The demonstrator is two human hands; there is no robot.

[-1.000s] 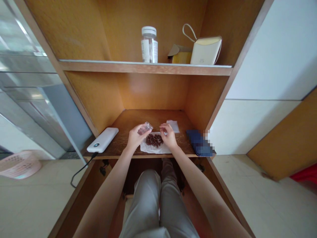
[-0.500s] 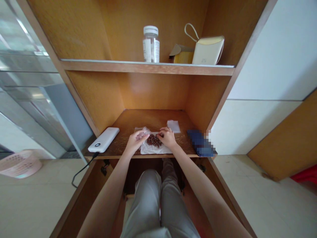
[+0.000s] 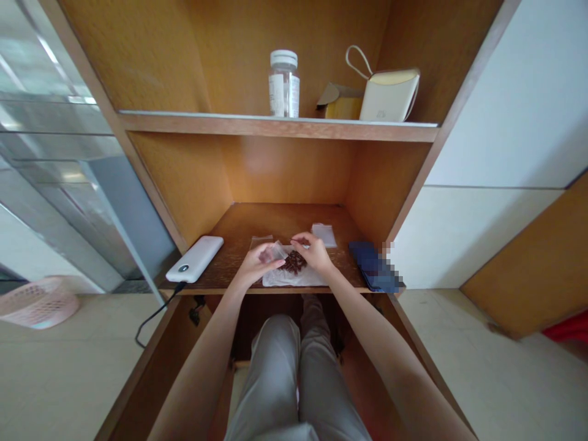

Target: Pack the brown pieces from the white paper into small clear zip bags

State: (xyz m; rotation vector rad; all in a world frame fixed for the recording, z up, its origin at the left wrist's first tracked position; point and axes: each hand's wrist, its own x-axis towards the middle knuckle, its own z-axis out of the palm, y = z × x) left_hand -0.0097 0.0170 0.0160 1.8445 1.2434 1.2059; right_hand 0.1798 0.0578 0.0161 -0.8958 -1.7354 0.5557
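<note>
**Right hand (image 3: 314, 251) rising off the dark pieces (image 3: 294, 263)**

Half a second on, it is lifting from the heap toward the clear bag (image 3: 278, 250), and its thumb and forefinger are nearly meeting; from where I'm standing I cannot tell whether they are gripping a piece. The left hand (image 3: 255, 264) is clamping the clear bag between thumb and fingers, just beside the heap. Both hands are hovering near each other, but not touching. Between them, the dark pieces are lying piled on a crumpled white sheet (image 3: 275, 279), close to the front edge of the lower shelf (image 3: 285, 214). Another clear bag (image 3: 261, 240) is lying just beyond the left hand, and a whitish packet (image 3: 325, 235) is resting beyond the right. Farther left, a white device (image 3: 195, 259) is trailing a black cable (image 3: 151, 317); on the right, a dark blue object (image 3: 367, 263) is lying, partly pixelated. Overhead, a white-capped bottle (image 3: 284, 86) is standing upright.
</note>
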